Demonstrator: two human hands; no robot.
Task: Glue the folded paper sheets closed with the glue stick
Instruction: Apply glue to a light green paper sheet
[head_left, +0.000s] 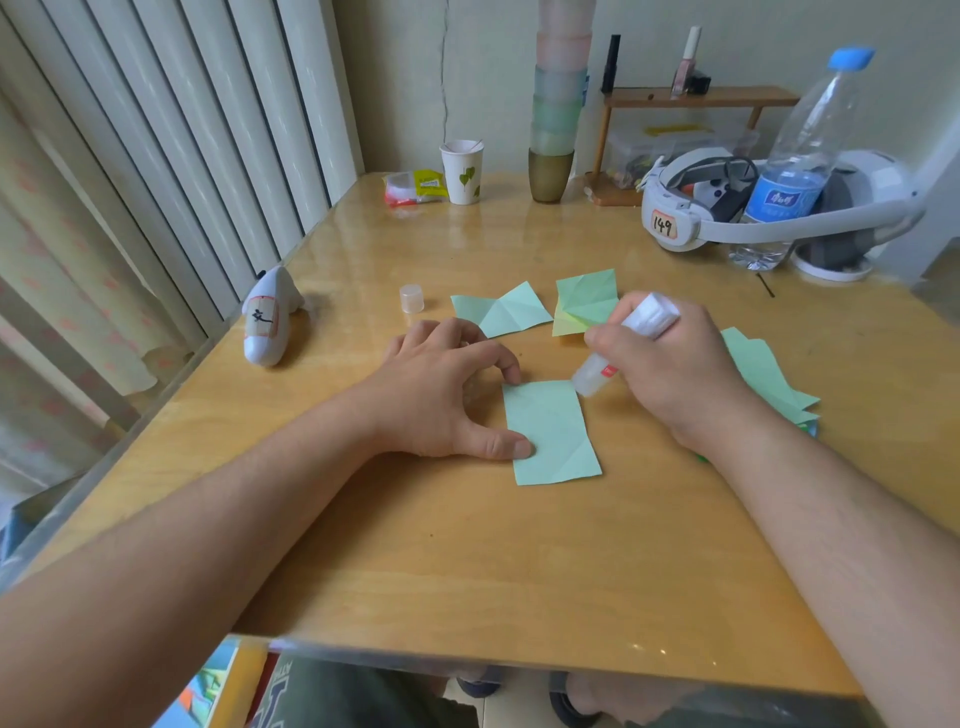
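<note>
**Two hands gluing a folded green paper on a wooden table**

Seen from above, both bare forearms reach in from the lower corners of the frame toward the centre of a glossy wooden table (467, 545). The left hand (447, 395) lies palm down with its fingers curled; the thumb tip and a fingertip press on the left edge of a folded green paper (553, 431), which lies flat at the centre of the frame. It pins the sheet without gripping it.

The right hand (670, 364) is closed in a fist around a glue stick (623, 343), held tilted with its upper end pointing to the upper right. Its lower tip meets the paper's top right corner.

Just above the hands lie two creased green sheets (501, 312), opened out. More green sheets (769, 379) are stacked at centre right, partly hidden by the right wrist. The glue stick's clear cap (411, 299) stands to the left of the creased sheets. A white headset (701, 208) and a water bottle (795, 171) sit at upper right, a paper cup (462, 171) at top centre.
</note>
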